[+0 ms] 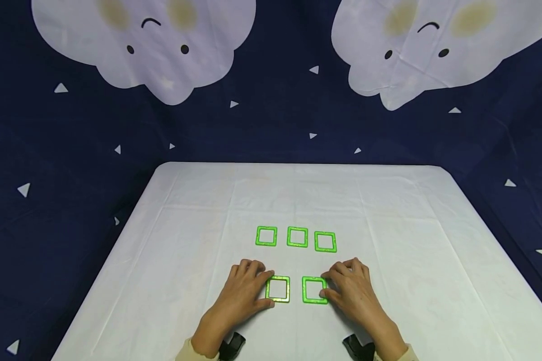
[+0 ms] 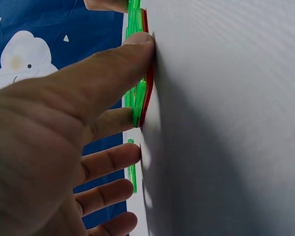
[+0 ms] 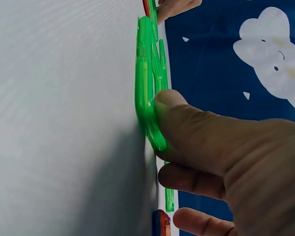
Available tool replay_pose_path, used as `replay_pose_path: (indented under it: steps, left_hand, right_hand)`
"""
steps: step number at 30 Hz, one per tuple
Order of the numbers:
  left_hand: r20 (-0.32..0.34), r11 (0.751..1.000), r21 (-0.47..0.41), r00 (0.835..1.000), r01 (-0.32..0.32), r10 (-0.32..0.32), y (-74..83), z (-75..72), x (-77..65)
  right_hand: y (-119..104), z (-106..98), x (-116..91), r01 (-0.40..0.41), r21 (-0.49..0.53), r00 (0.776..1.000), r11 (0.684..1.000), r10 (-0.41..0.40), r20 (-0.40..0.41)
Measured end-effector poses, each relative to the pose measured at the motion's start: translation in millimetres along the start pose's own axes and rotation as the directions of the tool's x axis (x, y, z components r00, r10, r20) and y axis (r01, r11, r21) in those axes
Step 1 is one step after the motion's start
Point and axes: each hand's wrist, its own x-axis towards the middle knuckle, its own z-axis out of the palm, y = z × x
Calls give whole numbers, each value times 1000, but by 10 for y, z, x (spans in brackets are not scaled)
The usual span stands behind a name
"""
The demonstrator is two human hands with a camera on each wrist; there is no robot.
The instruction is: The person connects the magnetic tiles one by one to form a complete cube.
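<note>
My left hand (image 1: 241, 291) pinches a green square magnetic tile (image 1: 288, 290) at its left side, thumb on the near corner and index finger on the far one. In the left wrist view, a red layer (image 2: 148, 91) shows against the underside of that tile. My right hand (image 1: 354, 291) pinches another green square magnetic tile (image 1: 304, 291) by its right side, also between thumb and index finger. A small gap separates the two held tiles. The right wrist view shows the right tile (image 3: 144, 88) close over the white surface.
Beyond the hands lie three green square tiles in a row: left (image 1: 266, 244), middle (image 1: 297, 245) and right (image 1: 325, 249). A blue and red piece (image 3: 162, 223) appears below the right hand's fingers. The white tabletop (image 1: 162, 260) meets a dark blue cloth (image 1: 271, 135).
</note>
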Motion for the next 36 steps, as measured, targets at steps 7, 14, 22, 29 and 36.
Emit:
replay_pose_path:
  steps: [7,14,22,29,36]
  left_hand:
    - [22,1000,2,1000,8,-8,-24,-22,-14]
    - [21,1000,-6,1000,4,-4,-49,-28,-30]
    - [11,1000,-11,1000,5,-5,-66,-55,-47]
    - [-4,1000,-4,1000,-2,2,-72,-45,-45]
    - [2,1000,-6,1000,2,-2,-69,-41,-26]
  right_hand:
    - [-4,3,1,-8,41,999,999,9,-35]
    - [21,14,1,-18,80,999,997,22,-50]
    - [12,12,5,-22,148,996,989,34,-77]
    - [-7,-5,8,-22,228,994,973,46,-101]
    - [9,1,19,34,237,988,971,3,-153]
